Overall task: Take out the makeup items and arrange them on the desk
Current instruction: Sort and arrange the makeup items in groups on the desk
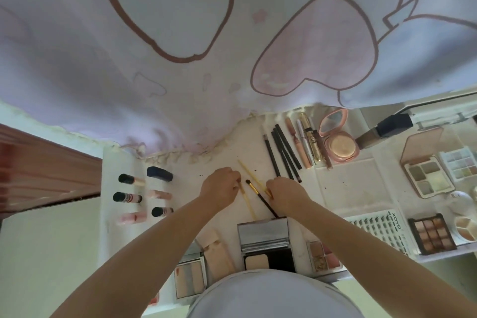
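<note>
Makeup lies spread over the white desk (222,160). My left hand (220,186) pinches the top of a short gold-handled brush (247,201) at the desk's middle. My right hand (286,193) holds the lower end of a long thin gold-handled brush (249,170). Between the hands lies a black brush with a gold ferrule (260,197), its handle running under my right hand. Several black pencils (282,153) and tubes (305,142) lie in a row further right. Small bottles and lipsticks (144,195) lie in two columns on the left.
An open pink compact (336,137), a foundation bottle (384,131), eyeshadow palettes (428,178) and a lash tray (382,230) fill the right side. Mirrored compacts (265,242) and palettes (189,276) sit at the near edge. A printed cloth (180,33) hangs behind the desk.
</note>
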The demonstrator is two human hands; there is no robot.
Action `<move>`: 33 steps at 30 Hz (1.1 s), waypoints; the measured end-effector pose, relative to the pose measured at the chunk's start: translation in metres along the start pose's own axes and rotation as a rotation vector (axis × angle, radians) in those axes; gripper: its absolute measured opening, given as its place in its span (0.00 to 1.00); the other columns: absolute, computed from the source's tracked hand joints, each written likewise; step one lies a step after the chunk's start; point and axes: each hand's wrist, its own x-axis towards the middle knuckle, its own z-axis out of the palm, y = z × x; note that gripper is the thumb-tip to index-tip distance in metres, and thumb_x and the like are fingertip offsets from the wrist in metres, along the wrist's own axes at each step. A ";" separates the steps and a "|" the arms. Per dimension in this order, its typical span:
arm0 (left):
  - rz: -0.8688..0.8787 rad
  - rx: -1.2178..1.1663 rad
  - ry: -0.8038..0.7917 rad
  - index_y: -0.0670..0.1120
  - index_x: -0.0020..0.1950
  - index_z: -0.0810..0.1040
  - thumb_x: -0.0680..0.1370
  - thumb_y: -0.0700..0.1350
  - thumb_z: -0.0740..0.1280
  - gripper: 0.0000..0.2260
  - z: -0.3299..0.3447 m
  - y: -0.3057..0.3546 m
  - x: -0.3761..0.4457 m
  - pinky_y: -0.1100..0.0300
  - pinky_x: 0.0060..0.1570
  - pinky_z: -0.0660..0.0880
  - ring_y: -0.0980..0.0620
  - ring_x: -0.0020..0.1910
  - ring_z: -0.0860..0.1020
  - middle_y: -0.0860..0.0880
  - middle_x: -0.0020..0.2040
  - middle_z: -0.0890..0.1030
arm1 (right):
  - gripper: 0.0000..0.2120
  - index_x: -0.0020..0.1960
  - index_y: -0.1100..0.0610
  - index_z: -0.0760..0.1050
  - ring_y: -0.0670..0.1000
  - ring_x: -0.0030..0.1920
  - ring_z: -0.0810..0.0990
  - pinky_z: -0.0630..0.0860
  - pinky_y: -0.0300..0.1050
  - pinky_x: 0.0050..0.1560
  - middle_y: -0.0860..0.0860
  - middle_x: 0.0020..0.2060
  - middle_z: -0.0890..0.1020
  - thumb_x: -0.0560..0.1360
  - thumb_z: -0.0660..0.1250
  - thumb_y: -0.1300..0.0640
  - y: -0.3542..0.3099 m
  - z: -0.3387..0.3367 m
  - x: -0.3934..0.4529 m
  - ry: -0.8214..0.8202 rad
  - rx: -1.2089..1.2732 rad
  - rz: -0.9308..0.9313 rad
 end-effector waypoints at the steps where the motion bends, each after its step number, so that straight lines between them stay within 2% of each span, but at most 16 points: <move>1: 0.009 0.005 -0.019 0.45 0.60 0.73 0.78 0.42 0.57 0.12 0.002 -0.001 0.000 0.56 0.50 0.69 0.47 0.58 0.70 0.46 0.57 0.74 | 0.04 0.43 0.57 0.67 0.51 0.42 0.70 0.67 0.42 0.40 0.49 0.35 0.65 0.76 0.56 0.62 0.000 0.000 0.000 0.002 0.011 0.016; 4: 0.056 0.039 -0.055 0.46 0.64 0.70 0.78 0.42 0.57 0.14 0.007 -0.002 -0.002 0.56 0.51 0.68 0.47 0.59 0.70 0.45 0.58 0.73 | 0.02 0.48 0.56 0.66 0.50 0.41 0.68 0.67 0.42 0.39 0.51 0.39 0.67 0.76 0.56 0.61 0.000 0.000 0.000 0.025 0.021 0.021; 6: 0.099 0.063 -0.049 0.47 0.66 0.69 0.79 0.42 0.56 0.16 0.010 -0.002 -0.003 0.57 0.50 0.68 0.46 0.58 0.70 0.45 0.57 0.73 | 0.07 0.54 0.59 0.66 0.50 0.40 0.69 0.67 0.43 0.38 0.52 0.40 0.68 0.76 0.57 0.61 -0.001 0.003 0.001 0.044 0.018 0.028; 10: 0.171 0.169 -0.030 0.47 0.63 0.72 0.80 0.44 0.54 0.14 0.010 -0.003 -0.002 0.58 0.43 0.64 0.47 0.57 0.70 0.44 0.56 0.73 | 0.14 0.59 0.58 0.63 0.51 0.38 0.71 0.67 0.42 0.33 0.51 0.35 0.69 0.74 0.59 0.62 -0.003 0.002 0.002 0.061 0.094 0.038; 13: 0.240 0.212 0.073 0.43 0.58 0.76 0.79 0.42 0.59 0.11 0.004 -0.007 -0.006 0.59 0.39 0.64 0.49 0.53 0.71 0.43 0.52 0.74 | 0.20 0.66 0.54 0.63 0.49 0.35 0.70 0.70 0.40 0.37 0.51 0.35 0.73 0.74 0.58 0.61 -0.001 -0.004 0.000 0.062 0.262 -0.014; 15: 0.273 0.193 0.155 0.41 0.46 0.81 0.71 0.38 0.70 0.05 -0.006 -0.011 -0.011 0.61 0.32 0.69 0.46 0.44 0.77 0.42 0.43 0.77 | 0.16 0.62 0.55 0.71 0.45 0.31 0.70 0.70 0.33 0.34 0.50 0.40 0.77 0.76 0.56 0.61 0.004 -0.011 -0.001 0.079 0.429 0.020; 17: 0.316 0.194 0.198 0.42 0.36 0.82 0.61 0.37 0.78 0.08 -0.014 -0.018 -0.014 0.64 0.24 0.70 0.47 0.33 0.78 0.45 0.34 0.78 | 0.15 0.57 0.60 0.75 0.43 0.29 0.74 0.71 0.30 0.29 0.49 0.38 0.78 0.76 0.54 0.65 0.009 -0.019 -0.006 0.068 0.761 0.082; 18: 0.332 0.219 0.221 0.44 0.34 0.82 0.57 0.37 0.80 0.10 -0.017 -0.022 -0.015 0.66 0.21 0.70 0.49 0.31 0.78 0.46 0.32 0.78 | 0.16 0.56 0.62 0.75 0.43 0.29 0.76 0.71 0.30 0.28 0.50 0.36 0.78 0.76 0.52 0.68 0.011 -0.023 -0.010 0.051 0.911 0.069; 19: 0.346 0.233 0.211 0.45 0.36 0.82 0.58 0.37 0.79 0.11 -0.019 -0.026 -0.016 0.66 0.23 0.71 0.49 0.32 0.78 0.46 0.34 0.79 | 0.16 0.56 0.64 0.75 0.42 0.29 0.78 0.72 0.31 0.27 0.50 0.35 0.79 0.75 0.52 0.70 0.013 -0.028 -0.013 0.051 0.991 0.033; 20: 0.339 0.206 0.164 0.44 0.42 0.83 0.64 0.37 0.76 0.09 -0.020 -0.028 -0.015 0.64 0.29 0.73 0.49 0.39 0.78 0.44 0.40 0.80 | 0.16 0.56 0.64 0.74 0.40 0.29 0.79 0.72 0.31 0.27 0.51 0.35 0.79 0.74 0.53 0.72 0.014 -0.033 -0.016 0.073 0.996 0.003; 22: 0.270 0.178 0.114 0.43 0.58 0.77 0.77 0.39 0.62 0.11 -0.017 -0.036 -0.009 0.60 0.44 0.73 0.51 0.54 0.72 0.45 0.55 0.76 | 0.13 0.55 0.62 0.73 0.38 0.26 0.78 0.72 0.29 0.26 0.53 0.34 0.79 0.73 0.57 0.71 0.012 -0.041 -0.019 0.177 0.882 0.002; 24: 0.232 0.178 0.072 0.45 0.62 0.73 0.79 0.40 0.56 0.13 -0.014 -0.038 -0.005 0.59 0.49 0.71 0.52 0.58 0.68 0.48 0.60 0.72 | 0.07 0.51 0.61 0.72 0.40 0.21 0.75 0.71 0.29 0.23 0.57 0.32 0.77 0.75 0.59 0.65 0.007 -0.046 -0.016 0.220 0.758 0.072; 26: 0.228 0.175 0.039 0.45 0.63 0.72 0.80 0.40 0.55 0.14 -0.012 -0.030 -0.001 0.58 0.51 0.71 0.51 0.59 0.67 0.47 0.61 0.71 | 0.05 0.45 0.58 0.71 0.43 0.23 0.74 0.74 0.34 0.25 0.52 0.29 0.74 0.77 0.58 0.59 -0.001 -0.046 -0.012 0.151 0.516 0.131; 29: 0.209 0.164 -0.001 0.44 0.62 0.72 0.79 0.40 0.55 0.13 -0.005 -0.021 0.002 0.56 0.51 0.71 0.50 0.58 0.68 0.46 0.60 0.71 | 0.10 0.42 0.59 0.71 0.50 0.34 0.73 0.73 0.41 0.36 0.48 0.30 0.68 0.77 0.57 0.55 -0.014 -0.032 -0.001 0.044 0.120 0.124; 33: 0.097 0.103 0.021 0.44 0.62 0.71 0.79 0.42 0.56 0.13 0.000 -0.023 0.000 0.54 0.52 0.71 0.49 0.60 0.68 0.46 0.60 0.71 | 0.12 0.32 0.56 0.63 0.51 0.38 0.71 0.67 0.41 0.33 0.48 0.30 0.66 0.74 0.59 0.58 -0.026 -0.013 0.013 -0.052 -0.030 0.124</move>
